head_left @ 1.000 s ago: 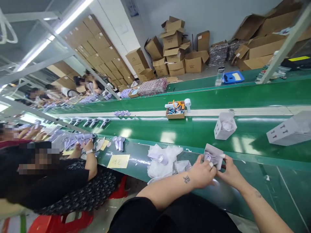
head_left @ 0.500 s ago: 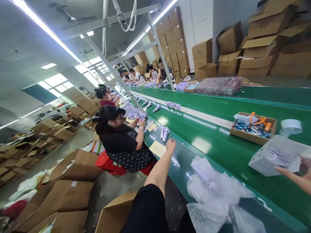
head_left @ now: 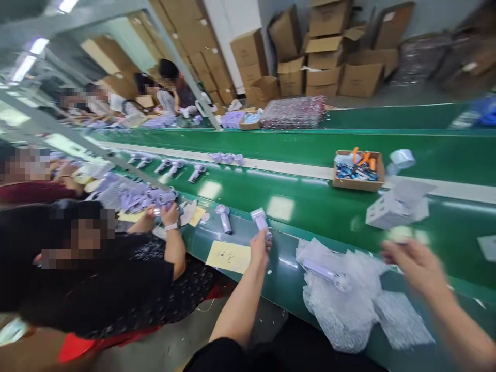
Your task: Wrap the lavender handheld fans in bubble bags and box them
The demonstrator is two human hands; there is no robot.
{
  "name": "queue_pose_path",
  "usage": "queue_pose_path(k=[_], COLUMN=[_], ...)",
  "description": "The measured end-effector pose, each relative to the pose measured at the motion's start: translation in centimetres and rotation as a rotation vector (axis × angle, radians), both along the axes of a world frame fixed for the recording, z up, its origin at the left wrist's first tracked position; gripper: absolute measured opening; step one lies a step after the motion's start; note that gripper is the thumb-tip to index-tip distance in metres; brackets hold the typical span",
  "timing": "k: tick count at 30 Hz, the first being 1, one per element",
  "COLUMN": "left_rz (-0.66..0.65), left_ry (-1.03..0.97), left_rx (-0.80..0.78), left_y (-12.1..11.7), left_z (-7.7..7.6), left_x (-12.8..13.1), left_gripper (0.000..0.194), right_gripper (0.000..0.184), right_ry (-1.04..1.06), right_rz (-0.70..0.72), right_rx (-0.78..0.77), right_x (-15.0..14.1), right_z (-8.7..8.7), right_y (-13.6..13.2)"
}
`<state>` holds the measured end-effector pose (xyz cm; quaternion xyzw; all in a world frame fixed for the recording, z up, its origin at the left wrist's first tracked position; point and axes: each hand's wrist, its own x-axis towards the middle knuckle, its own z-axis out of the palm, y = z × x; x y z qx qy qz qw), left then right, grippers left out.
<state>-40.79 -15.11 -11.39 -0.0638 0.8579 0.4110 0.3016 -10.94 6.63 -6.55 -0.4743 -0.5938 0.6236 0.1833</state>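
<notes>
My left hand is closed around the handle of a lavender handheld fan, its head tilted up above the bench. A second handheld fan lies just left of it. On the right, my right hand is blurred, with its fingers on a pale round object whose kind I cannot make out. Behind that hand an open white box rests on the green belt. Between my hands, another lavender fan lies on crumpled bubble-wrap bags.
A yellow handwritten paper lies on the bench. A small carton of colourful parts stands on the belt beside a white fan-like item. To the left a co-worker handles lavender fans. Several fans lie along the belt.
My left hand reached left and now grips a fan. My right hand carried the white box onto the belt, let it go, and now has a pale round object. The view swung left, then partly back.
</notes>
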Motion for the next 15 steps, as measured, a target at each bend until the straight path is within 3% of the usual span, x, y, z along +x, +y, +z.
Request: queue_pose_path(k=[1,3,5,7,9,11,13,15], left_rz=[-0.043,-0.093,-0.284,-0.608,-1.084,-1.523,-1.718,-1.711], left_ry=[-0.053,-0.325,-0.546,-0.561,-0.322,0.059,0.316,0.365], left_rx=[0.096,0.478,0.647,0.708,0.672,0.526,0.363,0.292], left_y=[1.0,2.6,3.8,4.5,5.1,6.1,7.6,9.4], left_z=[0.4,1.4,2.3,2.6,2.1,1.1,0.0,-0.5], left_x=[3.2,9.9,16.0,20.7,23.9,25.7,26.6,26.8], left_gripper=[0.048,0.047,0.049,0.048,0.038,0.030,0.031,0.028], right_gripper=[0.030,0.033,0.027,0.021,0.020,0.022,0.026,0.033], right_ry=[0.009,0.150,0.249,0.289,0.310,0.326,0.298,0.230], right_rz=[-0.055,-0.021,-0.093,-0.268,-0.461,-0.578,-0.637,-0.637], right_rx=[-0.177,-0.554,-0.652,-0.573,-0.428,-0.341,-0.350,-0.443], right_x=[-1.4,-4.1,-5.0,-3.3,0.8,6.0,11.2,15.3], right_z=[0.2,0.1,0.1,0.5,1.7,3.3,4.6,5.0], right_y=[-1.9,-4.5,-5.0,-3.9,-2.1,-0.8,-0.8,-2.2])
